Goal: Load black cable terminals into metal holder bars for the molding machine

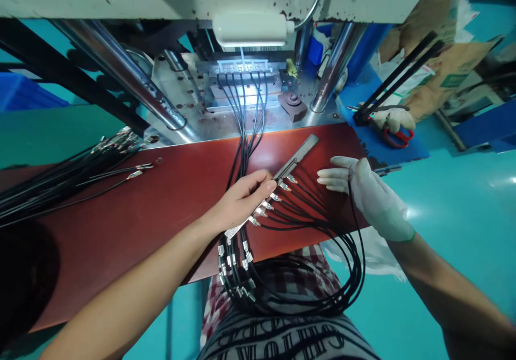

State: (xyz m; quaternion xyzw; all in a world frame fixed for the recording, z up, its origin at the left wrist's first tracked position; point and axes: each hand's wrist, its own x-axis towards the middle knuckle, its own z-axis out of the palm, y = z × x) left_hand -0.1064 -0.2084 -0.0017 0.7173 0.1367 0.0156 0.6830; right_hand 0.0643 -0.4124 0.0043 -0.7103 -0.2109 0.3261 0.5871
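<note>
My bare left hand (249, 196) grips a long metal bar (297, 158), slanted over the bench. Several silver connectors (275, 196) sit along its lower edge, with black cables (300, 216) running off to the right and looping over my lap. On the right, my gloved right hand (365, 193) has its fingers stretched toward the bar but apart from it. One black cable (355, 209) rises to its thumb and appears pinched there; the cable's end is hidden. Loose silver cable ends (231, 260) hang at the bench's front edge below the bar.
Ahead stands a press with a lit mould (245, 88), black cables leading from it under my left hand. Steel columns (332, 70) flank it. A cable bundle (60, 180) lies left on the red bench (177, 188). Red-handled scissors (397, 137) rest on the blue surface at right.
</note>
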